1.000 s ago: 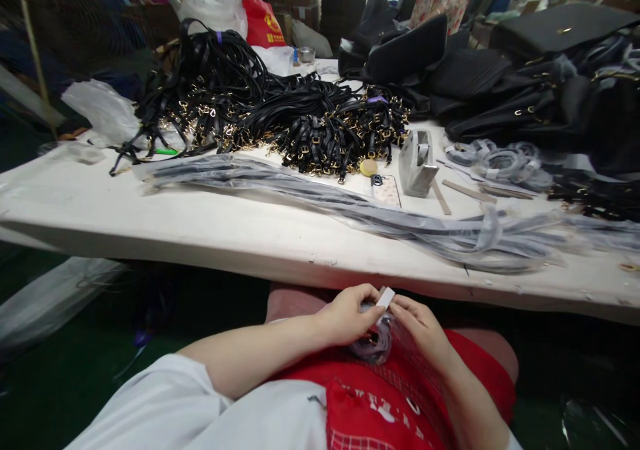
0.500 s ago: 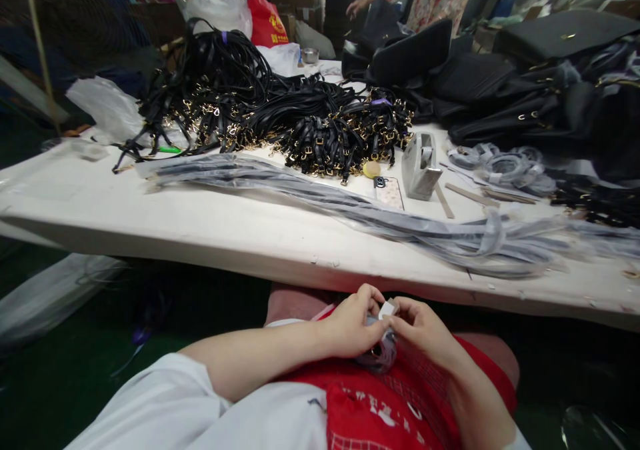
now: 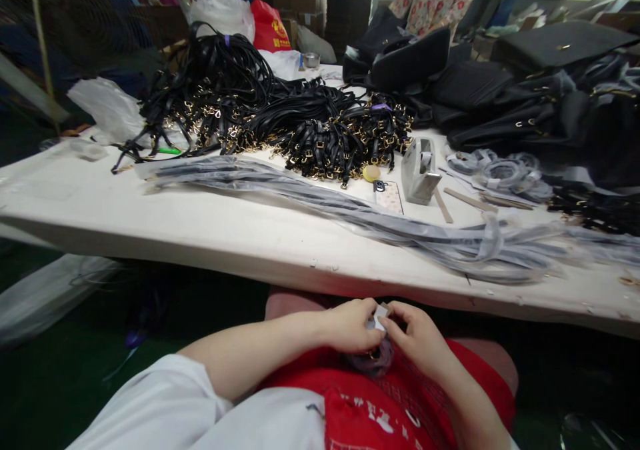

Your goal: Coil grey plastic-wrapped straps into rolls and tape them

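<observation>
Over my lap, my left hand [image 3: 354,327] is closed around a coiled strap [image 3: 379,361] wrapped in clear plastic, with a bit of gold metal showing. At the top of the coil sits a small white tab [image 3: 381,317], paper or tape. My right hand [image 3: 413,330] pinches that tab between thumb and fingers. Beneath both hands is a red apron [image 3: 385,410]. Along the table's near side lies a long bundle of plastic-wrapped straps [image 3: 320,197]. Similar coils [image 3: 505,170], some with white bands, rest at the right.
The white table [image 3: 200,227] carries a heap of black straps with gold buckles [image 3: 320,147]. Also on it are a tape dispenser [image 3: 419,170], a phone [image 3: 389,197], a yellow round object [image 3: 371,173] and black bags [image 3: 480,90]. Behind stands a person in a floral garment [image 3: 435,0].
Both hands, still together on the coil and tab, have shifted slightly left and down. The other person's outstretched arm at the back has dropped out of sight.
</observation>
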`<state>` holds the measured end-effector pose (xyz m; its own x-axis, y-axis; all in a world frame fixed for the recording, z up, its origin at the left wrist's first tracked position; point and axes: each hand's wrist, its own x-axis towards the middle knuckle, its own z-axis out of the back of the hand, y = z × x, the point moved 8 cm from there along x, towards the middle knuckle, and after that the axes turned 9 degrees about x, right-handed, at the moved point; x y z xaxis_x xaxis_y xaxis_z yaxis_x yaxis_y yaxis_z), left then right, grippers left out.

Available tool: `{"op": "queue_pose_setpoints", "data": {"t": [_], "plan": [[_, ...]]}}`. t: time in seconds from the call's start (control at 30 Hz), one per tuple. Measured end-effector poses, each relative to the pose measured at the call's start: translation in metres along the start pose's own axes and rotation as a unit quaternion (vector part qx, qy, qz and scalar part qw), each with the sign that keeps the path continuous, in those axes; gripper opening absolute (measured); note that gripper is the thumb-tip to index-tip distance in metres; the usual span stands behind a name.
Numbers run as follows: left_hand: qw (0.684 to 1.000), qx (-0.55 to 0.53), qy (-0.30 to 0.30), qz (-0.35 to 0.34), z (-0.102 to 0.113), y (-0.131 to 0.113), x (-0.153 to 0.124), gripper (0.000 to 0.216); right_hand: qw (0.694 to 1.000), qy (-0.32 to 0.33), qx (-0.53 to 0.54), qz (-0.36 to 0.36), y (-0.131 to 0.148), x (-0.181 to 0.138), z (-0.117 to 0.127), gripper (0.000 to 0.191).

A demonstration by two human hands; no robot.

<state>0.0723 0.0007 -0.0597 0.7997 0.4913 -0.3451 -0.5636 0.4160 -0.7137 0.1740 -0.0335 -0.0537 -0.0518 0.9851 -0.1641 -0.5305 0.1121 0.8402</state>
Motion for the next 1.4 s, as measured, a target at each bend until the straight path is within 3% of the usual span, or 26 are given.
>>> {"op": "queue_pose_setpoints", "data": {"t": [0.2,0.43,0.57,0.8,0.97,1.13,1.2,1.3,1.4], "plan": [[0.997,-0.08,0.004,-0.001,0.001,0.003,0.004,0.023,0.995,-0.024,-0.09,0.043,0.01,-0.008,0.0,0.02],[0.99,-0.139,0.012,-0.004,-0.002,0.002,0.006,0.021,0.994,-0.059,-0.084,0.047,0.012,-0.008,0.005,0.022],[0.981,-0.192,0.013,0.001,-0.006,0.002,0.008,0.025,0.988,-0.063,-0.102,0.092,0.022,-0.011,0.008,0.023],[0.941,-0.336,-0.015,-0.032,-0.002,0.0,0.013,0.036,0.97,-0.06,-0.171,0.163,0.04,-0.02,0.005,0.019],[0.883,-0.467,0.015,0.048,-0.009,0.008,0.014,0.031,0.966,-0.063,-0.181,0.174,0.043,-0.021,0.004,0.022],[0.864,-0.502,0.007,0.036,-0.007,0.003,0.012,0.022,0.964,-0.069,-0.169,0.194,0.043,-0.021,0.006,0.022],[0.858,-0.513,0.012,0.025,-0.007,0.001,0.011,0.03,0.963,-0.073,-0.166,0.201,0.043,-0.021,0.006,0.02],[0.867,-0.498,0.014,0.013,-0.007,0.0,0.011,0.047,0.96,-0.081,-0.17,0.207,0.044,-0.021,0.008,0.016],[0.898,-0.44,-0.001,-0.015,-0.002,-0.002,0.012,0.043,0.959,-0.087,-0.165,0.212,0.046,-0.021,0.01,0.014]]}}
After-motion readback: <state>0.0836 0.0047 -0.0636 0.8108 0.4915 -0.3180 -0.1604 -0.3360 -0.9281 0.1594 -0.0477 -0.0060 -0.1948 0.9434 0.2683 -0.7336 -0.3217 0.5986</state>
